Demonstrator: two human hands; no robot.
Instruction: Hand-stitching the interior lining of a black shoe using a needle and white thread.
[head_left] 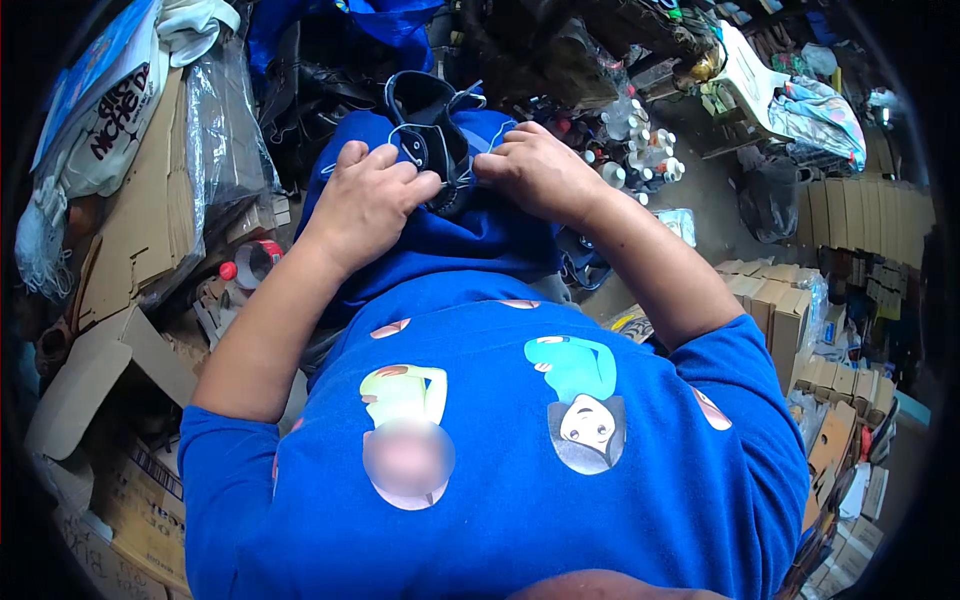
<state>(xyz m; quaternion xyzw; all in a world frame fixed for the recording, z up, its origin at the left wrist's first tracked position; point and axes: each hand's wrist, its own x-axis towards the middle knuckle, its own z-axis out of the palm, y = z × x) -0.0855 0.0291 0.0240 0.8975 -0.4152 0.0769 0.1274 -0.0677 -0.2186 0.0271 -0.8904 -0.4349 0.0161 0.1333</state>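
Observation:
A black leather shoe (428, 150) rests on my lap, over the blue cloth on my knees, with its opening at the far end. Pale thread (425, 127) loops across it and runs toward both hands. My left hand (372, 200) is closed on the thread at the shoe's left side, fingers curled. On the right side, my right hand (540, 172) is also closed, pinching thread close against the shoe's edge. The fingertips hide just where the thread passes through the leather. No tool can be made out in either hand.
Flattened cardboard (140, 210) and plastic sheeting lean at my left, near a red-capped bottle (258, 258). Several small bottles (640, 150) stand on the floor at the far right, before a white plastic chair (745, 75). Stacked cardboard boxes (775, 305) line the right side.

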